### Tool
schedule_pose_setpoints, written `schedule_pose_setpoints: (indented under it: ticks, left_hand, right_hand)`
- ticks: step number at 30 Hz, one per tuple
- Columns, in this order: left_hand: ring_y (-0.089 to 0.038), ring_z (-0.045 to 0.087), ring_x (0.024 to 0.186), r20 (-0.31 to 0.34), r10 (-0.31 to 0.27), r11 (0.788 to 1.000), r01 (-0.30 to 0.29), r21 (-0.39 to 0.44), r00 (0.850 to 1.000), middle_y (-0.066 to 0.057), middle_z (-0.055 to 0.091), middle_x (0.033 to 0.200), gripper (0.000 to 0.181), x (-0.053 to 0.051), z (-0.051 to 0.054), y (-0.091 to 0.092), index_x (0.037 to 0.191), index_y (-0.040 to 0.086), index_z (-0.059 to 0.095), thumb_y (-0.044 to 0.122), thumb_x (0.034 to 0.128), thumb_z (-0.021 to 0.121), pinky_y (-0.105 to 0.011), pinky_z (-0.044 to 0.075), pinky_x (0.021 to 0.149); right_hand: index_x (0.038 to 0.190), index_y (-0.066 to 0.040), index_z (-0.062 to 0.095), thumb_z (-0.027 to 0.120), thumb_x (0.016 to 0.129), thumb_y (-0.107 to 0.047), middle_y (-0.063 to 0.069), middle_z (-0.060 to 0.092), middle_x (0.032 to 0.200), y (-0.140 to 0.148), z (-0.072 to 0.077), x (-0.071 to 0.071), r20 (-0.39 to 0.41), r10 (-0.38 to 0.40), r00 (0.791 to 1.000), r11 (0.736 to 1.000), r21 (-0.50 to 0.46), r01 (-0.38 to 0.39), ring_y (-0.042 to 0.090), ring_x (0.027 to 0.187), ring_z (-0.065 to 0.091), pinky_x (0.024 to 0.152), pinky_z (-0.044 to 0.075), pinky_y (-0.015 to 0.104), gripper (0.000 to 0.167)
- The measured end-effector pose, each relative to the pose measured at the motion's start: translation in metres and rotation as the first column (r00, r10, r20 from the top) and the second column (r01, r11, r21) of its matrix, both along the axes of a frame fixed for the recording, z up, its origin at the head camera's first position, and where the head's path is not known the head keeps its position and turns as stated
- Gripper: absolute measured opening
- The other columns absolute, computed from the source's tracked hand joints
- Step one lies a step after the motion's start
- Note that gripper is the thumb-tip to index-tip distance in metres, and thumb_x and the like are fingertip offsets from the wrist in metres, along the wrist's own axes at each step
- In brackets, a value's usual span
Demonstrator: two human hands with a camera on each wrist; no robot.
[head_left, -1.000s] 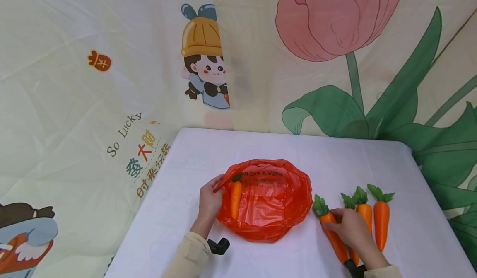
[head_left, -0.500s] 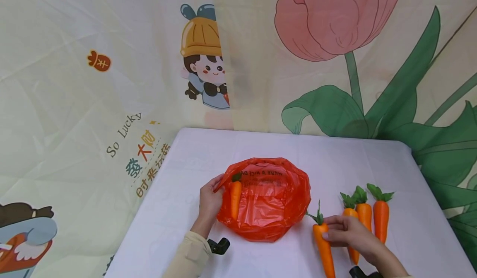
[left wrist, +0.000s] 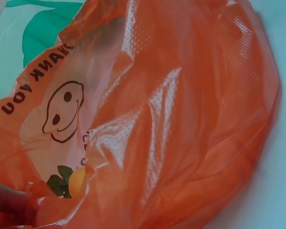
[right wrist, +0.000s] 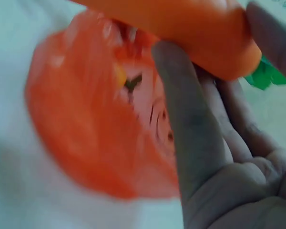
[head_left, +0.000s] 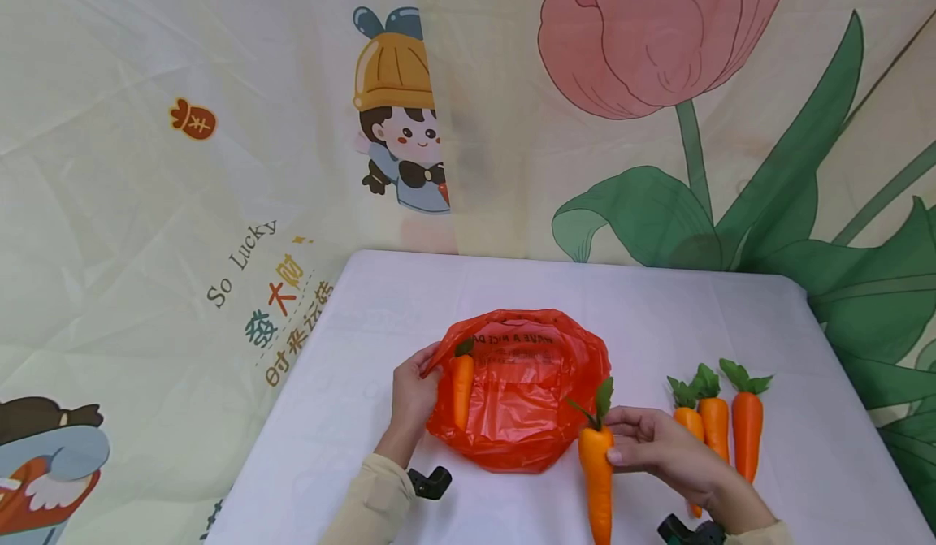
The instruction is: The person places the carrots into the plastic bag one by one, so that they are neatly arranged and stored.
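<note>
1. The left hand (head_left: 413,395) pinches the left rim of the red bag (head_left: 512,457), which is open on the bench (head_left: 643,326)
2. The first carrot (head_left: 462,391) is inside this bag, at its left side
3. The right hand (head_left: 673,456) pinches the second carrot (head_left: 597,480) near its leafy top, at the bag's near right edge; whether they touch, I cannot tell
4. Three other carrots (head_left: 714,431) lie on the bench, right of the bag

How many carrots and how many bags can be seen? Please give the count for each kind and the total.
Red bag: 1
Carrots: 5 (1 in the right hand, 1 inside the bag, 3 on the white table)
Total: 6
</note>
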State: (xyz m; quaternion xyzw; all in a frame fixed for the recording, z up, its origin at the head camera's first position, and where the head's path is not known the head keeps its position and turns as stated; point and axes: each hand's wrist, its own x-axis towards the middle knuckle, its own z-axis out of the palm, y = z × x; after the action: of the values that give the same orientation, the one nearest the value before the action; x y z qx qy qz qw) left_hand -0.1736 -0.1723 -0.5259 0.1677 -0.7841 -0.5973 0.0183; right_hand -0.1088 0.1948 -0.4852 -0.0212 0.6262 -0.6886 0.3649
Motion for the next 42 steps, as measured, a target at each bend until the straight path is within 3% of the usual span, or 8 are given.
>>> schedule_pose_setpoints:
  ticks: [5,12,16,22,27,30,37,42]
  left_hand:
    - [-0.030,0.061,0.122,0.002,-0.006,1.000,0.006,0.001,1.000,-0.014,0.064,0.133,0.041,0.001,-0.002,0.000,0.140,0.009,0.060,-0.001,0.1010,0.056,-0.042,0.049,0.103]
    - [-0.030,0.062,0.119,-0.009,-0.008,1.000,0.008,-0.003,1.000,-0.012,0.065,0.131,0.041,0.003,-0.003,0.000,0.139,0.009,0.061,-0.002,0.1005,0.056,-0.042,0.050,0.102]
    - [-0.029,0.062,0.119,-0.009,-0.015,1.000,0.015,0.004,1.000,-0.012,0.065,0.131,0.041,0.004,-0.003,0.001,0.139,0.009,0.061,-0.002,0.1003,0.056,-0.041,0.050,0.101]
    - [-0.029,0.062,0.119,-0.011,-0.016,1.000,0.016,0.014,1.000,-0.012,0.066,0.131,0.041,0.003,-0.003,0.002,0.139,0.009,0.062,-0.003,0.1001,0.056,-0.041,0.050,0.102]
    - [-0.029,0.062,0.119,-0.005,-0.014,1.000,0.014,0.021,1.000,-0.011,0.066,0.131,0.041,0.003,-0.003,0.003,0.139,0.010,0.062,-0.002,0.1004,0.056,-0.041,0.050,0.102]
    - [-0.029,0.062,0.119,-0.011,-0.014,1.000,0.014,0.020,1.000,-0.011,0.066,0.130,0.040,0.004,-0.002,0.004,0.138,0.009,0.062,-0.002,0.1005,0.056,-0.042,0.049,0.102]
    - [-0.028,0.062,0.119,-0.017,-0.016,0.999,0.016,0.030,1.000,-0.011,0.066,0.130,0.040,0.005,-0.002,0.006,0.138,0.009,0.062,-0.002,0.1002,0.056,-0.041,0.049,0.103]
    - [-0.028,0.062,0.119,-0.025,-0.018,0.999,0.019,0.031,1.000,-0.010,0.067,0.130,0.040,0.005,-0.003,0.006,0.138,0.009,0.062,-0.003,0.1001,0.056,-0.042,0.049,0.103]
  right_hand:
    - [0.142,0.011,0.040,0.069,0.097,-0.014,0.017,0.064,0.126,-0.027,0.015,-0.012,-0.021,-0.036,0.999,0.994,-0.107,0.033,0.029,0.111,0.065,0.098,0.054,0.046,0.059]
    - [0.153,0.005,0.024,0.069,0.096,-0.009,0.019,0.054,0.140,-0.061,0.027,-0.032,0.040,-0.155,0.987,0.961,-0.226,0.160,0.030,0.122,0.059,0.103,0.049,0.046,0.073]
    - [0.155,-0.001,0.028,0.070,0.096,-0.009,0.019,0.049,0.147,-0.078,0.021,-0.045,0.088,-0.219,0.972,0.935,-0.266,0.235,0.030,0.127,0.056,0.105,0.047,0.047,0.074]
    - [0.151,-0.006,0.040,0.071,0.095,-0.011,0.014,0.048,0.148,-0.101,0.000,-0.066,0.161,-0.317,0.935,0.882,-0.312,0.353,0.031,0.132,0.051,0.108,0.045,0.049,0.064]
    - [0.148,-0.006,0.045,0.073,0.094,-0.011,0.012,0.049,0.148,-0.117,-0.022,-0.076,0.210,-0.385,0.899,0.856,-0.283,0.432,0.032,0.133,0.050,0.109,0.043,0.050,0.061]
    - [0.149,-0.005,0.045,0.072,0.094,-0.012,0.013,0.049,0.147,-0.126,-0.034,-0.080,0.206,-0.411,0.888,0.857,-0.246,0.453,0.033,0.132,0.051,0.109,0.043,0.050,0.062]
    - [0.146,-0.003,0.047,0.075,0.093,-0.018,0.018,0.054,0.140,-0.143,-0.056,-0.083,0.097,-0.441,0.892,0.892,-0.068,0.448,0.032,0.123,0.059,0.103,0.050,0.046,0.062]
    - [0.139,-0.002,0.053,0.077,0.091,-0.019,0.017,0.061,0.129,-0.158,-0.061,-0.086,0.009,-0.456,0.890,0.888,0.066,0.454,0.031,0.114,0.064,0.095,0.055,0.046,0.057]
